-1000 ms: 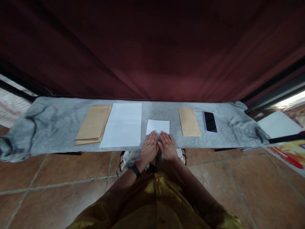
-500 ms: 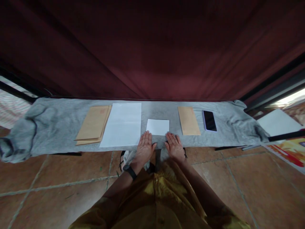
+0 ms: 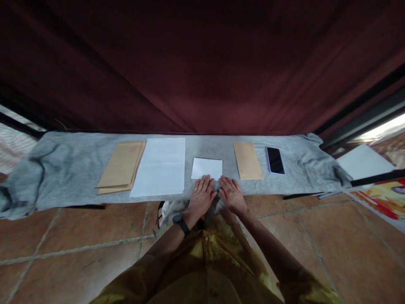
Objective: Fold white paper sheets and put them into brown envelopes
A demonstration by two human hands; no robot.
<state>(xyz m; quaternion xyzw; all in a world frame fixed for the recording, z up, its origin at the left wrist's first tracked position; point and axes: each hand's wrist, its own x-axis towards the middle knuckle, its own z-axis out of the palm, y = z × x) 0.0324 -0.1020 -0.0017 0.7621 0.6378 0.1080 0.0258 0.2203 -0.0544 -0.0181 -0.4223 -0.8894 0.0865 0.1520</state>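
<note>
A small folded white paper [image 3: 207,168] lies on a long bench covered with grey cloth [image 3: 63,162]. My left hand [image 3: 201,196], with a black watch on its wrist, lies flat with fingers stretched out, its fingertips on the paper's near edge. My right hand [image 3: 232,194] lies flat beside it, fingers spread, fingertips at the paper's near right corner. Neither hand holds anything.
Left of the folded paper are a large white sheet [image 3: 160,166] and a stack of brown envelopes [image 3: 119,167]. To the right lie one brown envelope [image 3: 247,160] and a dark phone [image 3: 274,160]. A dark red curtain [image 3: 202,67] hangs behind. White board [image 3: 363,161] at far right, tiled floor below.
The hands were together on the paper's near edge, slid apart to its two sides, and have now come back closer together at that edge.
</note>
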